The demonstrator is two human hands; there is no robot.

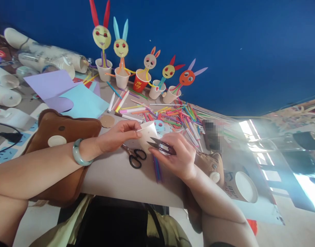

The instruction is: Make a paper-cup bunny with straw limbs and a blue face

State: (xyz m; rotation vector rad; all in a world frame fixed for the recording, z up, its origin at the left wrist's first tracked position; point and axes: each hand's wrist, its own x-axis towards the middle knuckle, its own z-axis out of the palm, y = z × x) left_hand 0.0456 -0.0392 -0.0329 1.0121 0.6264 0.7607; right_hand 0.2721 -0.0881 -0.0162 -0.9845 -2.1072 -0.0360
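— White paper cup (148, 134) is what I am holding sideways over the table (116, 178), right in front of me. My left hand (116, 135) is pinching its rim with the thumb and fingers.

— And the other hand?

— My right hand (178, 158) is gripping small black snips (161, 146). Their tips are pointing left, at the side of the cup. The blades are standing a little apart.

— Which way is the cup pointing?

— It is lying on its side. Its long line is running from near me to far from me, leaning a bit to the right. I think the open end is facing my left hand, but I cannot tell for sure.

— So what step is this?

— I think I am getting ready to cut or poke the cup wall. The next move is calling for a steady cup and a small, careful push of the tips.

— What is lying close by?

— Black scissors (133, 157) are lying just beside my hands. Farther off, coloured straws (172, 116) are spreading over the table. At the very back, bunny cups (121, 65) are standing in a row by the blue wall (224, 41).
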